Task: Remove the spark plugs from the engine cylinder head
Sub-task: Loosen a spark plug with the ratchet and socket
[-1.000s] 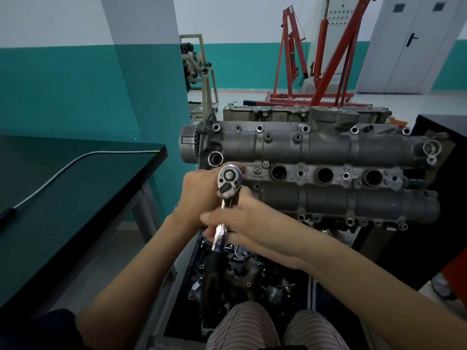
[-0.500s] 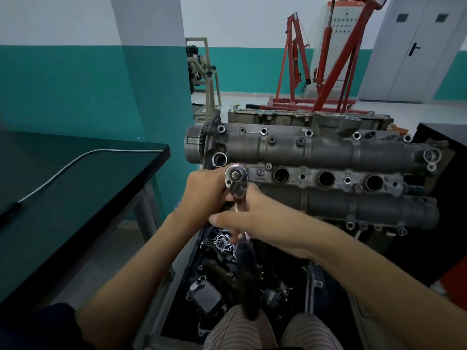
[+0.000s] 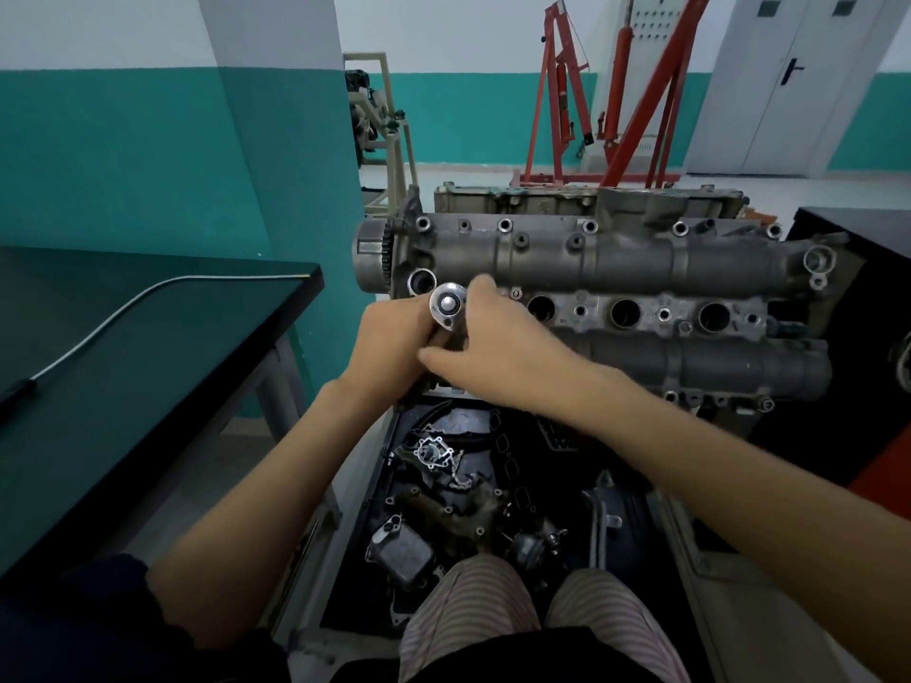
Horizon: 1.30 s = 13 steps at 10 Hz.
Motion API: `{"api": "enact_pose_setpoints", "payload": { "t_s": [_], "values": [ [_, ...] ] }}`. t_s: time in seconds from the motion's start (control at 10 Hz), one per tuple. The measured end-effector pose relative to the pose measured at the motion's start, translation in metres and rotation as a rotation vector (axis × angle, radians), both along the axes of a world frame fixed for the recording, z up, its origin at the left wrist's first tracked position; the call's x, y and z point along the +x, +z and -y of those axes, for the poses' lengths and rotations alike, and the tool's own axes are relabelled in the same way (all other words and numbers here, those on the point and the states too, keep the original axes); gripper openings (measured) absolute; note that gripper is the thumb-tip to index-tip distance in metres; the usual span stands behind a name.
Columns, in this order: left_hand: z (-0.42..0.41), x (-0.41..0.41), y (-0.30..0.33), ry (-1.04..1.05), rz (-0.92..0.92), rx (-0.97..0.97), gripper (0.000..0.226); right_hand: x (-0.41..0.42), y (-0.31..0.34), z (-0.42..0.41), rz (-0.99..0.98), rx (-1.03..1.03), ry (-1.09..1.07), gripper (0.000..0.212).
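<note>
Hands meet at the left end of the cylinder head (image 3: 591, 268), over the first plug well. We have our left hand (image 3: 389, 347) curled around something beneath the ratchet (image 3: 447, 308), though our right hand hides what exactly it grips. Our right hand (image 3: 498, 347) lies across the ratchet's handle, thumb stretched toward nine o'clock and index finger reaching up past the round chrome head toward twelve; we cannot tell whether the other fingers wrap the handle, since it is covered from our view. The ratchet head faces us, shiny, just at five o'clock of an open round port (image 3: 422, 282) on the head's left end. Three more plug wells (image 3: 625, 313) run in a row toward three o'clock from our hands, dark inside; no spark plug shows, and we cannot tell whether any sits down in them. The cylinder head lies lengthwise across our view, its sprocket end at nine o'clock. Below it, at six o'clock, a black tray (image 3: 355, 574) holds loose engine parts, just ahead of our striped knees. A dark table (image 3: 148, 347) with a grey cable (image 3: 123, 313) on it stands at nine o'clock, and a red hoist (image 3: 636, 106) stands well behind at one o'clock.
</note>
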<state>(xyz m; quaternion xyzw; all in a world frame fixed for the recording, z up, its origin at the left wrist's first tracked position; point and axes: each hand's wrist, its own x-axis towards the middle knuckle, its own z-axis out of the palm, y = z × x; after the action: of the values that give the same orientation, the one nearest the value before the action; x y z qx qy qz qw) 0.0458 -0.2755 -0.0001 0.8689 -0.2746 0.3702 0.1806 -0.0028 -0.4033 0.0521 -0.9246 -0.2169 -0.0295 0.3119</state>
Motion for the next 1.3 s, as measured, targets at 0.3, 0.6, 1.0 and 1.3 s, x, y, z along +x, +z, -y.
{"api": "enact_pose_setpoints", "payload": {
  "t_s": [0.3,0.6,1.0,1.3],
  "values": [
    [0.002,0.007,-0.003,0.051,0.035,-0.103,0.029,0.021,0.02,0.007,0.475,-0.518,-0.106,0.048],
    [0.001,0.009,-0.004,0.239,-0.073,0.024,0.031,0.0,0.01,0.003,-0.784,0.635,0.124,0.034],
    [0.002,0.009,-0.004,0.114,0.093,0.053,0.026,0.003,0.004,-0.002,-0.531,0.466,0.022,0.039],
    [0.001,0.01,-0.005,0.137,0.138,0.038,0.023,0.021,0.032,0.009,0.467,-0.605,-0.034,0.054]
  ]
}}
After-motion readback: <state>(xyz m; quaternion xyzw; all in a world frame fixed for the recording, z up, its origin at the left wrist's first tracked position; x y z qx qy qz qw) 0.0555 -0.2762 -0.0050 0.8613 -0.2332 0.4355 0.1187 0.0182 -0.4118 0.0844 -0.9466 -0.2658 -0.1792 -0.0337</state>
